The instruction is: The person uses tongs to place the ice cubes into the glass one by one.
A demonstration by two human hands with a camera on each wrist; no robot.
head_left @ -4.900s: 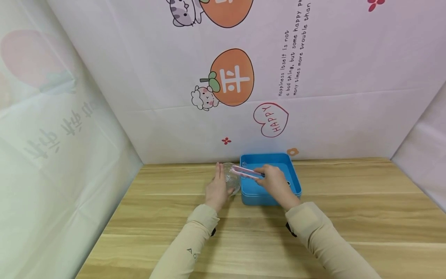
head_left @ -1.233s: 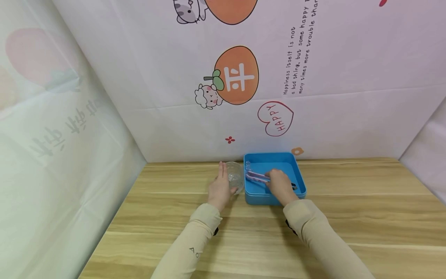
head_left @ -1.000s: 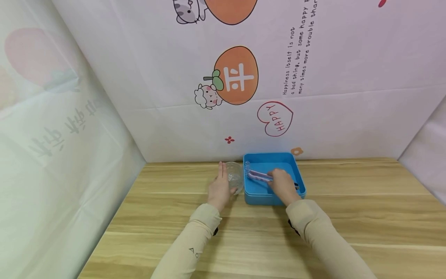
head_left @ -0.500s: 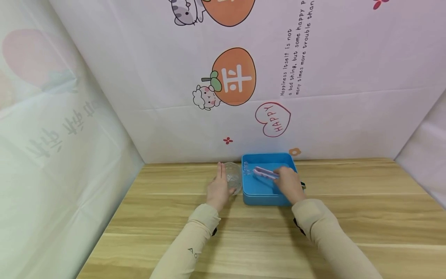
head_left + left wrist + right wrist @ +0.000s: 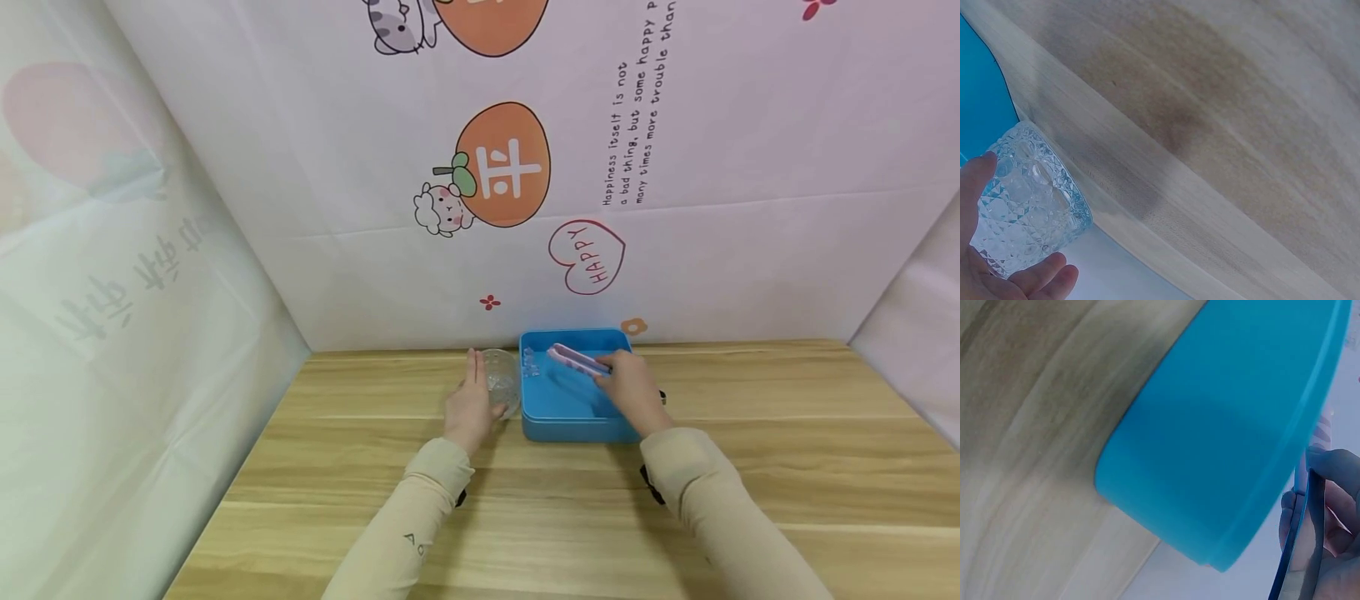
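Note:
In the head view my left hand (image 5: 469, 408) is around the left side of a clear cut-glass bowl (image 5: 505, 383). The left wrist view shows the thumb against one side of the faceted glass (image 5: 1032, 200) and the other fingers at its far side. My right hand (image 5: 633, 385) grips pink-and-purple tongs (image 5: 577, 360), their tips raised over a blue box (image 5: 577, 429). Between the tips I see nothing held. Several small clear pieces (image 5: 530, 363) lie along the box's inner left side. In the right wrist view the hand (image 5: 1338, 500) pinches the tongs' dark handle (image 5: 1307, 531) beyond the box wall.
The wooden table (image 5: 495, 533) carries the box and bowl side by side near its back edge. A white printed cloth (image 5: 360, 275) hangs right behind them. Another cloth (image 5: 112, 333) borders the left side.
Earlier the tongs reached over the glass bowl, then down to the clear pieces at the box's left side. Now they have lifted and moved right. My left hand has stayed at the bowl.

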